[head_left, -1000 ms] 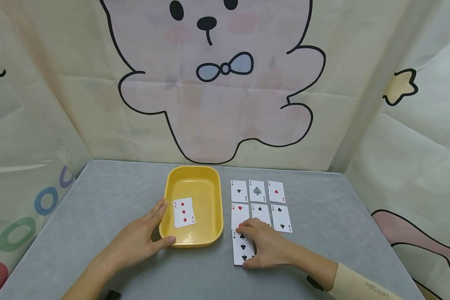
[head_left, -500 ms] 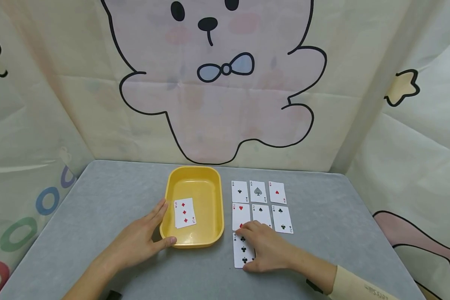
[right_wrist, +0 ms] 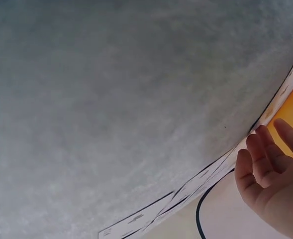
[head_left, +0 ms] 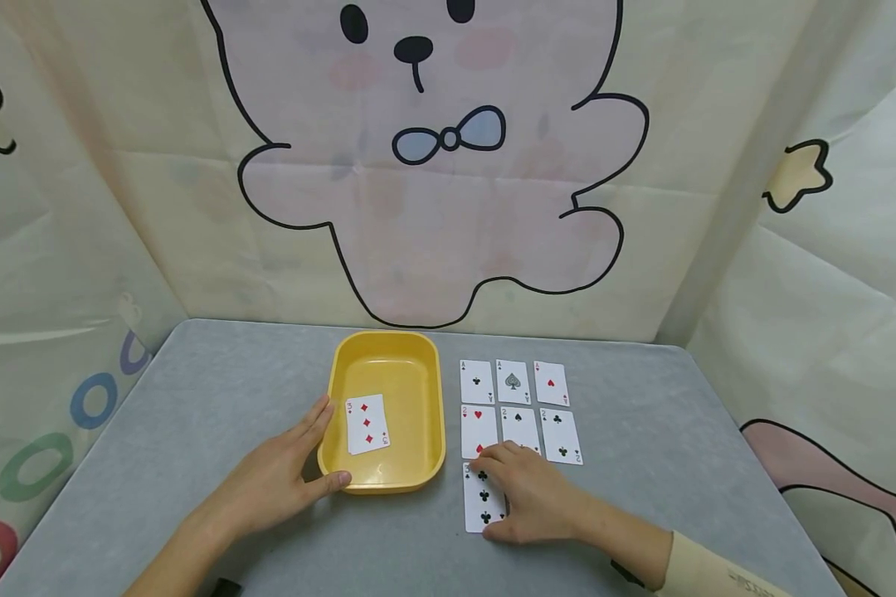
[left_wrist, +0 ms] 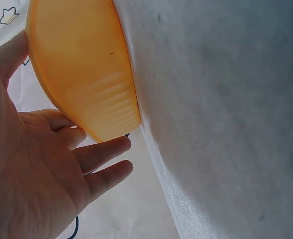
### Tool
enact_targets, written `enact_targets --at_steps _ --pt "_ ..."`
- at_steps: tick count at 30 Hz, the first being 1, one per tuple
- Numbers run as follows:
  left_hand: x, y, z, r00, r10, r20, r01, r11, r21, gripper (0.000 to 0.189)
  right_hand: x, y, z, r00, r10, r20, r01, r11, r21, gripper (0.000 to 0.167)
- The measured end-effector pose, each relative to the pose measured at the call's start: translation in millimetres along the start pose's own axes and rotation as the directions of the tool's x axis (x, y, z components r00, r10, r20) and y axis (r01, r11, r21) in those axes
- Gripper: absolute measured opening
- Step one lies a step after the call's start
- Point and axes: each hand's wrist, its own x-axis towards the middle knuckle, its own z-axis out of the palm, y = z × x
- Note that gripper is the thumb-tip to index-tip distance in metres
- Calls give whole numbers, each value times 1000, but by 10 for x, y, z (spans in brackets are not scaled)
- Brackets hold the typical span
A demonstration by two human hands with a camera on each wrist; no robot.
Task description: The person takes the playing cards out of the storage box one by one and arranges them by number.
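Note:
My left hand [head_left: 287,464] rests at the near left corner of a yellow tray [head_left: 421,414], thumb on the near rim and fingertips along the left side. In the left wrist view its fingers look spread and mostly straight. A three of diamonds card [head_left: 367,424] lies face up in the tray. My right hand [head_left: 541,496] holds a three of clubs card [head_left: 481,502] flat on the table, fingertips at its top and thumb by its lower right corner. The hand covers part of its right side. In the right wrist view the fingers are bent and the held card is not clear.
Beyond that card lie two rows of face-up cards, including a two of hearts [head_left: 478,427], a two of clubs [head_left: 560,437] and an ace of spades [head_left: 513,381]. A grey cloth [head_left: 642,431] covers the table. Printed curtains [head_left: 448,240] enclose its back and sides.
My right hand has slid the three of clubs slightly nearer to me, leaving a narrow gap below the two of hearts. The left hand and tray have stayed put.

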Motion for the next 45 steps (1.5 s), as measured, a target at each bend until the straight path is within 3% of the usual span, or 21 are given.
enact_targets --at_steps 10,21,29,40,45 --pt "0 0 -4 1000 -7 9 7 1000 6 100 90 -2 -326 996 87 4 -87 992 88 71" --pt "0 -15 -2 1000 -5 3 5 1000 10 100 360 -51 -591 991 131 25 -133 953 271 68" --pt "-9 -23 -1 1000 8 -2 -8 1000 7 100 636 -118 -577 997 73 -18 -56 883 467 63" --pt "3 -31 7 1000 10 3 -10 1000 -1 101 1048 -261 -524 996 58 -64 -16 853 522 57" --pt "6 -25 -2 1000 14 4 -14 1000 -4 101 1216 -339 -454 996 59 -73 -5 809 587 56"
